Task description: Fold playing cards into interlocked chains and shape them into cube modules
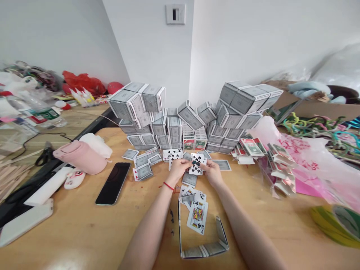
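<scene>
Both my hands meet above the wooden table point(84, 228) and pinch one playing card point(197, 165), a black spade card held face up. My left hand point(177, 169), with a red string at the wrist, grips its left edge. My right hand point(212, 172) grips its right edge. Below my hands lie loose face-up cards point(197, 214), among them a king. They sit inside a low open frame of folded cards point(204, 249). Another spade card point(173, 154) lies just beyond my left hand.
A tall stack of folded card blocks point(174, 127) stands at the back. A black phone point(113, 183) and a pink pouch point(81, 156) lie at the left. Pink plastic bags point(309, 165) and pipe cleaners point(317, 125) fill the right. Scissors point(45, 154) lie at far left.
</scene>
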`<state>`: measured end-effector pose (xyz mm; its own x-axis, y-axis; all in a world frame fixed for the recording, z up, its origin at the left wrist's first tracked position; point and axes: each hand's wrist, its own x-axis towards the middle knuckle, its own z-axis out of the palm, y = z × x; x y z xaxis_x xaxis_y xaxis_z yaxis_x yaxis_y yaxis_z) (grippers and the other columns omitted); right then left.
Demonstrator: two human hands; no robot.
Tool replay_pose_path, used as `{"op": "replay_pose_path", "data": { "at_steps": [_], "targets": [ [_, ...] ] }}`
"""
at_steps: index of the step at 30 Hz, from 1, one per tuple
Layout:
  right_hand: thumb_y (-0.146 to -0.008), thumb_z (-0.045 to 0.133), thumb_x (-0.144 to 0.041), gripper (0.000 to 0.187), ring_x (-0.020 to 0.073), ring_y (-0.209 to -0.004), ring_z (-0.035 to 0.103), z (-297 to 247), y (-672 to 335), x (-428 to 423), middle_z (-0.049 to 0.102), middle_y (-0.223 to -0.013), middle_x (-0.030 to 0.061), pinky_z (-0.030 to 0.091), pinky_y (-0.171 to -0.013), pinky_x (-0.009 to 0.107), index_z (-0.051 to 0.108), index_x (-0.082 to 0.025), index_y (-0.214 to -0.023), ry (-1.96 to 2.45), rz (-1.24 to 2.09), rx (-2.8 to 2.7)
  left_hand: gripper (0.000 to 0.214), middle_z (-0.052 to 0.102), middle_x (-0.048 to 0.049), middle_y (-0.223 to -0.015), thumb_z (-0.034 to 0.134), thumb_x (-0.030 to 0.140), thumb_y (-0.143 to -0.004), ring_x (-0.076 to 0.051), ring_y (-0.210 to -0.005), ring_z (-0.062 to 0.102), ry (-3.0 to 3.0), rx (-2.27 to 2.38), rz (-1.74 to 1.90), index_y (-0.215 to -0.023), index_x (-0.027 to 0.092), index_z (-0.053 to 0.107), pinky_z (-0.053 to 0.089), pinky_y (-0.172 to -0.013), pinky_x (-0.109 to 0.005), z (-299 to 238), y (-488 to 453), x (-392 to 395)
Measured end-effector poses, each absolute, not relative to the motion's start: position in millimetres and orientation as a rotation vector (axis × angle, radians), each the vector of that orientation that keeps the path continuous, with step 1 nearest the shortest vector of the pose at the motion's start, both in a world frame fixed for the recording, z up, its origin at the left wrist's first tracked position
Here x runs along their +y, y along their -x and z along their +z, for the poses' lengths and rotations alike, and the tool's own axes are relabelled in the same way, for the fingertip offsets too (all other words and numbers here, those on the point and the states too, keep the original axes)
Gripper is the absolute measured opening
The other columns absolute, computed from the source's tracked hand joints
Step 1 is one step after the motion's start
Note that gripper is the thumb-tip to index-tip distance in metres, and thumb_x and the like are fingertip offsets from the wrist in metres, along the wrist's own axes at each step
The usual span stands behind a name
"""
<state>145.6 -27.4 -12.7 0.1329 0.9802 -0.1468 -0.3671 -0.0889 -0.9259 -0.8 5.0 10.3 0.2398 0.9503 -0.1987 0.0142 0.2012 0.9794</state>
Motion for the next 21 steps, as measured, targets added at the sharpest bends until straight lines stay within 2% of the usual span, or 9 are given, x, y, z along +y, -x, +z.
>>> {"op": "replay_pose_path", "data": {
  "at_steps": [5, 11, 16, 21],
  "targets": [
    [-0.050, 0.077, -0.033, 0.026, 0.0127, -0.050, 0.054, -13.7, -144.8, -27.4, 0.065, -0.059, 0.0004, 0.042, -0.049, 0.025, 0.061, -0.016, -0.062, 1.102, 1.296, -0.763, 0.027, 0.050, 0.0030, -0.051, 0.064, 0.037, -0.062, -0.007, -0.048, 0.040, -1.300, 1.139, 0.919, -0.054, 0.013, 0.057, 0.029, -0.048, -0.020, 5.4, -0.1, 5.9],
    [-0.050, 0.076, -0.035, 0.028, 0.0153, -0.054, 0.057, -13.8, -143.1, -25.7, 0.068, -0.066, 0.0032, 0.044, -0.053, 0.028, 0.064, -0.015, -0.067, 1.138, 1.283, -0.773, 0.028, 0.034, 0.0063, -0.051, 0.052, 0.031, -0.075, -0.008, -0.051, 0.032, -1.571, 1.225, 1.034, -0.054, 0.017, 0.039, 0.025, -0.051, -0.021, 1.0, -7.1, 0.4],
    [-0.051, 0.076, -0.033, 0.027, 0.0154, -0.057, 0.058, -11.8, -142.6, -26.4, 0.069, -0.069, 0.0030, 0.045, -0.058, 0.028, 0.064, -0.016, -0.068, 1.125, 1.263, -0.788, 0.023, 0.035, 0.0052, -0.053, 0.042, 0.028, -0.083, -0.010, -0.051, 0.033, -1.663, 1.272, 1.110, -0.061, 0.019, 0.040, 0.024, -0.052, -0.023, -2.2, -14.5, -9.9],
    [-0.051, 0.076, -0.035, 0.029, 0.0153, -0.054, 0.057, -8.8, -140.5, -29.1, 0.068, -0.065, 0.0022, 0.044, -0.055, 0.028, 0.064, -0.016, -0.069, 1.121, 1.299, -0.804, 0.030, 0.039, 0.0028, -0.050, 0.038, 0.031, -0.086, -0.011, -0.048, 0.035, -1.716, 1.373, 1.088, -0.058, 0.019, 0.041, 0.020, -0.051, -0.025, -5.1, -14.6, -10.9]
  ]
}}
